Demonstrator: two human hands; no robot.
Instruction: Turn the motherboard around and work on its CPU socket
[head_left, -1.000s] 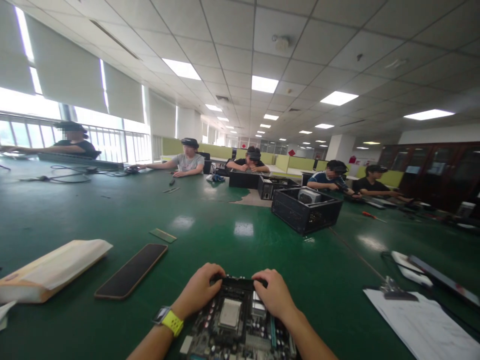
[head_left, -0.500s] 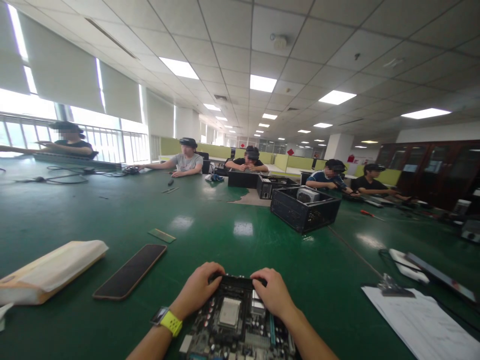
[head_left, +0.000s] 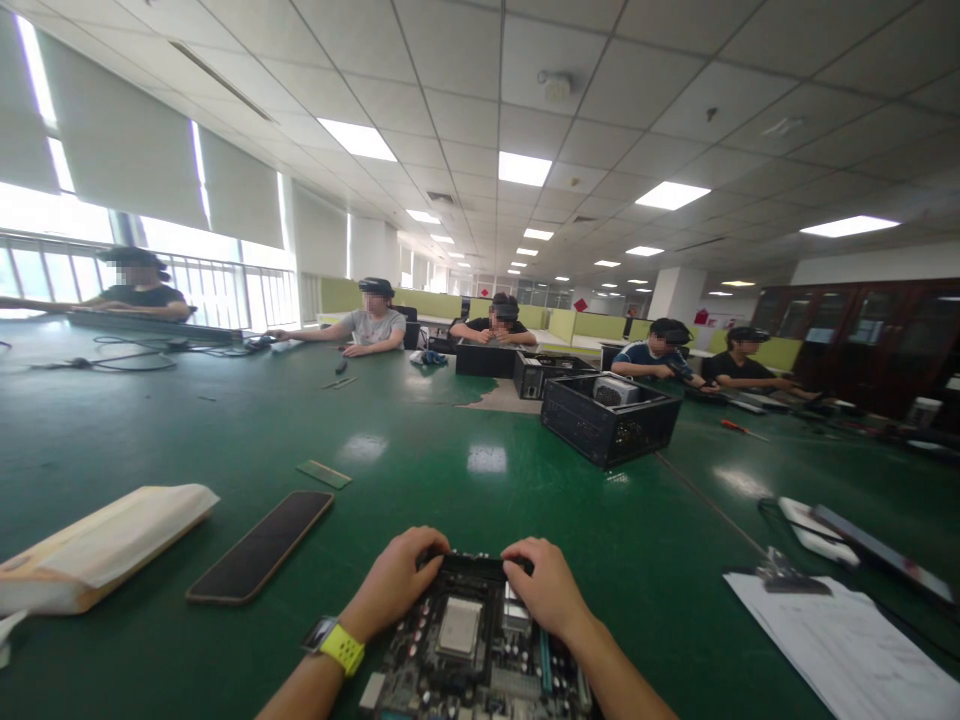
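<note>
A motherboard [head_left: 517,655] with a silver square processor [head_left: 460,627] lies at the bottom centre of the head view, its lower edge cut off by the frame. My left hand [head_left: 401,580], with a yellow-banded watch on the wrist, is closed on the board's far left corner. Curled round the far right corner is my right hand [head_left: 546,585]. Between the hands runs a black slot strip [head_left: 475,567] along the far edge. The fingertips beneath the board are hidden.
On the green table [head_left: 420,440] lie a phone [head_left: 262,548], a green memory stick [head_left: 324,473], a paper-wrapped package [head_left: 112,545] and a clipboard [head_left: 840,640]. An open black computer case [head_left: 607,415] stands farther off. Several people sit along the far side.
Both hands keep their hold on the motherboard, with almost no movement. At the far left, a person's arm has shifted slightly.
</note>
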